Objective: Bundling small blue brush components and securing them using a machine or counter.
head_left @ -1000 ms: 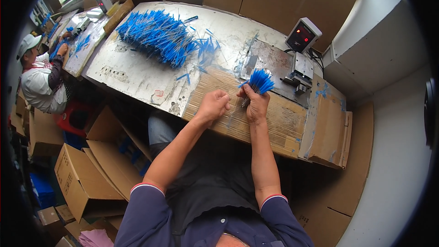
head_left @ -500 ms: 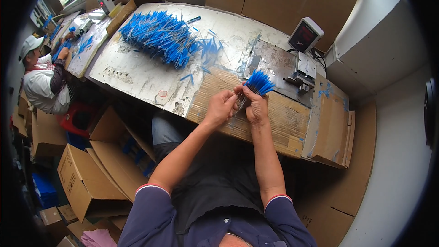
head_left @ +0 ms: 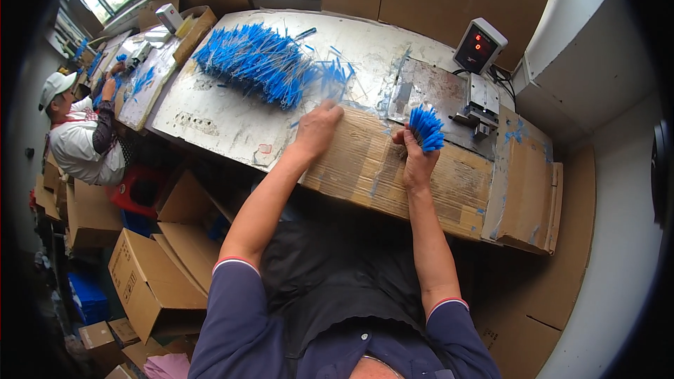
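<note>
My right hand (head_left: 414, 158) grips a small bundle of thin blue sticks (head_left: 426, 128), held upright over a flattened brown cardboard sheet (head_left: 393, 175) on the white worktable (head_left: 225, 116). My left hand (head_left: 319, 126) reaches forward and left, fingers bent at the near edge of loose blue sticks (head_left: 335, 74). Whether it holds any I cannot tell. Behind them a large heap of the same blue sticks (head_left: 253, 63) covers the middle of the table.
A small grey device with a red digit display (head_left: 479, 45) and a metal fixture (head_left: 481, 102) stand at the table's right. Open cardboard boxes (head_left: 151, 277) crowd the floor at left. Another person in a white cap (head_left: 74, 137) works at a neighbouring table with more blue sticks.
My left hand has left the bundle and moved forward-left toward the loose sticks. My right hand still holds the blue bundle at about the same place.
</note>
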`<state>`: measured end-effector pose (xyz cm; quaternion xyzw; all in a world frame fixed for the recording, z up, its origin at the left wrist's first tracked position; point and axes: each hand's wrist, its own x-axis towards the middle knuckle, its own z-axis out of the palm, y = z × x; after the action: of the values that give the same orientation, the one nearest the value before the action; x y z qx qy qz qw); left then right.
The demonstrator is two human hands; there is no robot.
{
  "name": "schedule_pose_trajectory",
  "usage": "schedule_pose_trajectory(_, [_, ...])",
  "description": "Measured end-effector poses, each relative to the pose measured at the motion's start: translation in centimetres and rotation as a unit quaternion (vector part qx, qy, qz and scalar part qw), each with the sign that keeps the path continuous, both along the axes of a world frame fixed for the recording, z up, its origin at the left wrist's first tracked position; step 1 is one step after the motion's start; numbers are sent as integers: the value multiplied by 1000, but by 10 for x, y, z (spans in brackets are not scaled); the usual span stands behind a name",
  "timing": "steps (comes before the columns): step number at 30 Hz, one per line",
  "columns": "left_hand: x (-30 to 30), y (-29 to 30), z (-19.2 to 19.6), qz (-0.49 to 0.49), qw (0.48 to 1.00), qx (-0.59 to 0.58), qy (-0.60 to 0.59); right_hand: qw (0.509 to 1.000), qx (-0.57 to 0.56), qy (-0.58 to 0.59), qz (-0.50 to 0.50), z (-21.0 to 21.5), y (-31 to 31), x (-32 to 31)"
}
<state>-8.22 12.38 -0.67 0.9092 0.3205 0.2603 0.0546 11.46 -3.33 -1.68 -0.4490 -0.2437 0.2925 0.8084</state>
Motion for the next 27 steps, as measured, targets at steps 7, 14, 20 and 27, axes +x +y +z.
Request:
schedule_pose_trajectory(7, [6,-1,9,-58,994,41,78,991,-99,19,83,-3,18,11])
schedule_pose_trajectory(14, [28,-20,40,-165,981,96,36,934,-217,-76,273,41,42,4])
schedule_pose_trajectory(20, [14,22,27,77,988,21,-129,960,-137,52,238,13,51,30])
schedule_pose_trajectory(27, [7,55,33,136,987,69,54,976,-62,102,183,15,45,52])
